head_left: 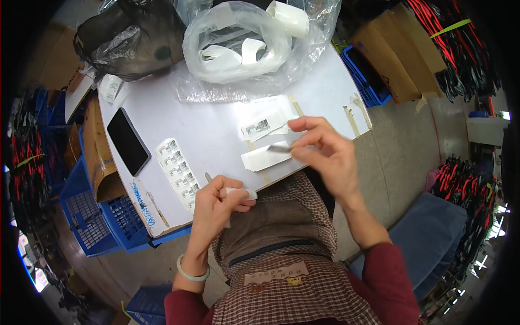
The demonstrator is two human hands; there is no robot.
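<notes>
On white board (pixel 216 124), right hand (pixel 325 154) pinches flat glossy label (pixel 279 148)

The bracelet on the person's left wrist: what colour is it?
The bracelet is a pale, whitish green, plain and unpatterned. It shows best in the head view.

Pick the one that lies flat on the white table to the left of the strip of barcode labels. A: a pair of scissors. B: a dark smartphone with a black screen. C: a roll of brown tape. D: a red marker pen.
B: the dark smartphone with a black screen lies flat on the white table, just left of the strip of barcode labels.
</notes>
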